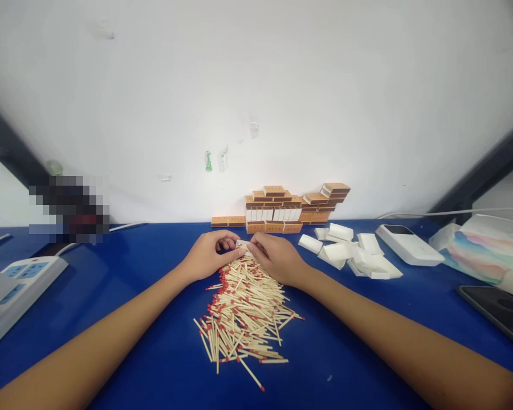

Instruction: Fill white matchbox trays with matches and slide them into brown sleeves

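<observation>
A heap of red-tipped matches (243, 310) lies on the blue table (145, 267) in front of me. At the heap's far end my left hand (209, 253) and my right hand (276, 256) meet, fingers curled. Together they pinch a small white matchbox tray (242, 245) between their fingertips. Whether matches are in the tray is hidden by my fingers.
Stacked brown matchboxes (290, 208) stand against the white wall. Loose white box trays (353, 250) lie to the right, then a white device (408, 244), a tissue pack (487, 250) and a dark phone (498, 310). A power strip (12, 287) sits at the left.
</observation>
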Demonstrator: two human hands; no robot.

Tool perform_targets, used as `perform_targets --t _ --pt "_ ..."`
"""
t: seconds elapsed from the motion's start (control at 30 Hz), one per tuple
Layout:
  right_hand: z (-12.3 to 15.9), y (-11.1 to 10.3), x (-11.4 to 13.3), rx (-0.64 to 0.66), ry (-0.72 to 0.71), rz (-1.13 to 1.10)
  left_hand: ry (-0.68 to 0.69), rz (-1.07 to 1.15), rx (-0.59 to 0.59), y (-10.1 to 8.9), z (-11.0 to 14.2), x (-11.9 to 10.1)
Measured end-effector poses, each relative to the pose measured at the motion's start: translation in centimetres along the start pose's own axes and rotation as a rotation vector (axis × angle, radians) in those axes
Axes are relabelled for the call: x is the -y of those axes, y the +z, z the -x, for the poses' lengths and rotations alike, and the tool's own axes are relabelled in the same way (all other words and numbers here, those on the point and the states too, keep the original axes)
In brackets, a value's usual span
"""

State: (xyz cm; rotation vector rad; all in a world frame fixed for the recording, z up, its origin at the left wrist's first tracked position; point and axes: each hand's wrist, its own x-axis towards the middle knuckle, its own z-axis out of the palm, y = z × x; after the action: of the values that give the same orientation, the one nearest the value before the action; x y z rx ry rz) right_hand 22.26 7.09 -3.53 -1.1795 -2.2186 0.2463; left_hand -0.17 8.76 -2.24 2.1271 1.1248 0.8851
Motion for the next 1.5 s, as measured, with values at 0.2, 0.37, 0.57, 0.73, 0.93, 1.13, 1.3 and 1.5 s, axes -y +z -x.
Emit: perform_targets --t 0.2,0.37,0.57,0.73,0.93,1.13,1.3,1.5 --pt "0.02 0.07 -0.13 -0.001 -0.001 0.007 -0.005 -0.013 0.006 -0.02 -0.07 0.09" --pt "0.05 0.05 -0.05 -0.001 -0.003 0.009 0.005 -0.007 -0.002 -0.05 0.0 -0.14" --pt "0.03 0.06 -0.1 -0.005 -0.002 0.011 0.006 -0.026 -0.001 -0.03 -0.02 -0.03" --pt "0.05 0.04 -0.12 -0.006 -0.004 0.02 0.005 -0.02 0.001 -0.06 -0.04 -0.12" --pt "0.07 -0.02 -0.1 -0.005 -0.001 0.02 -0.001 -0.021 0.002 -0.06 -0.02 -0.11" --pt "0.06 -0.06 -0.08 0.002 0.011 0.019 0.0 -0.02 0.001 -0.01 -0.07 0.1" --pt "0.08 0.12 -0.13 -0.007 0.003 0.021 0.004 -0.026 -0.004 0.0 -0.08 0.01" --pt "0.11 0.17 -0.21 -0.01 -0.003 0.017 0.005 -0.033 -0.005 0.0 -0.05 0.01"
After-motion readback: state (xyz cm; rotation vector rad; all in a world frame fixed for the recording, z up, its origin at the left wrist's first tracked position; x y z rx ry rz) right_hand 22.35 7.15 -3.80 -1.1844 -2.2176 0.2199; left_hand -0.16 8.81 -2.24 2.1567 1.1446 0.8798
